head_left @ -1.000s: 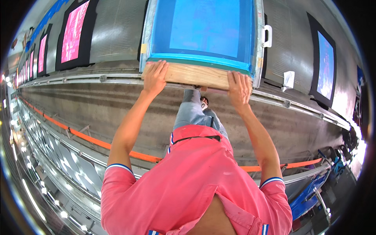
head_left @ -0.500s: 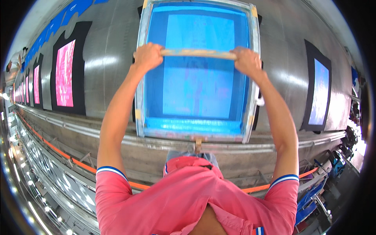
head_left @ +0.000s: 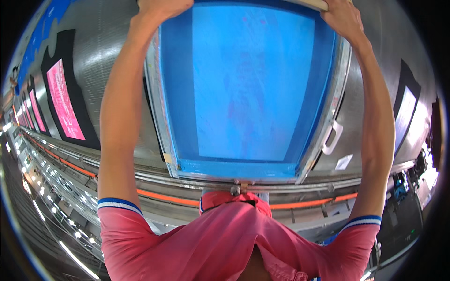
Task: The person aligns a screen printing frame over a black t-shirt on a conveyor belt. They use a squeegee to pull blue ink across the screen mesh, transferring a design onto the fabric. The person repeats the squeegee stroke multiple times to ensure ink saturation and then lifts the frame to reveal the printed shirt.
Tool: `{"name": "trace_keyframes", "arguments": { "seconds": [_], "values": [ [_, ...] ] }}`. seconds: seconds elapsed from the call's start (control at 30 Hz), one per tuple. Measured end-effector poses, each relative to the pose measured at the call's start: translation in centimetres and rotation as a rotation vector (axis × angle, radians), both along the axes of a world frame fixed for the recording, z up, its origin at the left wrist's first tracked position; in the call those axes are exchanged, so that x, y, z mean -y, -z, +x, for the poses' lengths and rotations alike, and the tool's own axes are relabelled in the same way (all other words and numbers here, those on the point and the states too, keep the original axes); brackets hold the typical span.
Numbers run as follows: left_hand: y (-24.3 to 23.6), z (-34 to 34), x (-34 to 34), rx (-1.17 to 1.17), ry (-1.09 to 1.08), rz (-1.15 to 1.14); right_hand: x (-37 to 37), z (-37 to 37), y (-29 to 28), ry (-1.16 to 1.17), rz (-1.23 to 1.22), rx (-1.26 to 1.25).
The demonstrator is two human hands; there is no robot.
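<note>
Since a moment ago the wooden squeegee [head_left: 315, 3] has travelled from the near edge of the blue screen frame [head_left: 248, 89] to its far end, so one full stroke over the mesh looks nearly complete. The left hand [head_left: 161, 5] and the right hand [head_left: 343, 16] sit at the top of the view, arms stretched out; both appear wrapped over the bar, though the picture's edge cuts off their fingers. The frame lies flat on the long grey tabletop [head_left: 117, 131], a white handle [head_left: 331, 138] on its right side.
</note>
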State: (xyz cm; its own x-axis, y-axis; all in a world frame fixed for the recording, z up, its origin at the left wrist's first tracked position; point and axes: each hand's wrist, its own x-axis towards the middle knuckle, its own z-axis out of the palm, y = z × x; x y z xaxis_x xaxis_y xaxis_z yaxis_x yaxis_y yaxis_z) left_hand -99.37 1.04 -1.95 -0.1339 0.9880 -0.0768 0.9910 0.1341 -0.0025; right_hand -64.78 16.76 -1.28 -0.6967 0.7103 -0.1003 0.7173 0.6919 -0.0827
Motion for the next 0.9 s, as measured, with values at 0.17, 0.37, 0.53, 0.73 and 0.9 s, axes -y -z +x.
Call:
{"name": "trace_keyframes", "arguments": {
  "seconds": [0.17, 0.37, 0.53, 0.73, 0.9],
  "values": [
    [-0.3, 2.8, 7.6, 0.024, -0.024, -0.064, 7.8, 2.8, -0.3, -0.061, 0.033, -0.138],
    [-0.1, 8.7, 22.8, 0.15, -0.043, -0.02, 22.7, 9.0, -0.9, 0.011, -0.15, -0.059],
    [-0.3, 14.0, 34.8, 0.211, -0.005, 0.019, 34.7, 14.1, -1.8, -0.017, -0.184, -0.125],
    [-0.5, 20.0, 45.6, 0.254, 0.027, 0.089, 45.5, 19.9, -1.7, -0.024, -0.216, -0.182],
    [-1.7, 21.7, 47.4, 0.267, -0.059, -0.04, 47.2, 21.4, -2.5, -0.037, -0.306, -0.134]
  ]
}}
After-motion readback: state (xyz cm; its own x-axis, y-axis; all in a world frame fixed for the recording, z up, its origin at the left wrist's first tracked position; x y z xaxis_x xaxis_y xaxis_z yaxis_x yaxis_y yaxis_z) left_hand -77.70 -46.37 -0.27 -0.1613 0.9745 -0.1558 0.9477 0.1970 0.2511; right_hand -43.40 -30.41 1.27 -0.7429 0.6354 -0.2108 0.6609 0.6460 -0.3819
